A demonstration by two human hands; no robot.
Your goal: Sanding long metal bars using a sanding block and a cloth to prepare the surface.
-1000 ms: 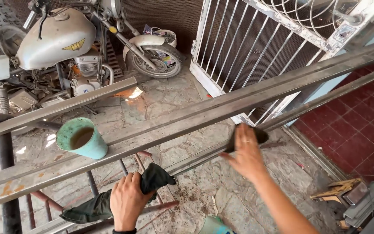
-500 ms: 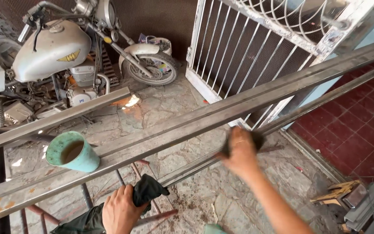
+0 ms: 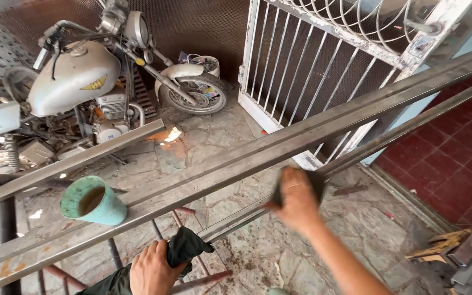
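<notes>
The right hand (image 3: 297,198) presses a dark pad (image 3: 313,183) flat on the thinner steel bar (image 3: 411,127), whose long axis runs eight-to-two o'clock. The left hand (image 3: 149,269) lies farther at seven o'clock, fingers closed on a dark rag (image 3: 186,246).

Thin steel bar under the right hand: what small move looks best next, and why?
Probably slide the right hand with its dark pad further along the thin steel bar, since bare bar stretches beyond it. The left hand holds a dark cloth near the lower end.

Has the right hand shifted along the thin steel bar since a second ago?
Yes. The right hand, blurred, has slid down the thin steel bar, away from the white gate and toward the left hand.
</notes>
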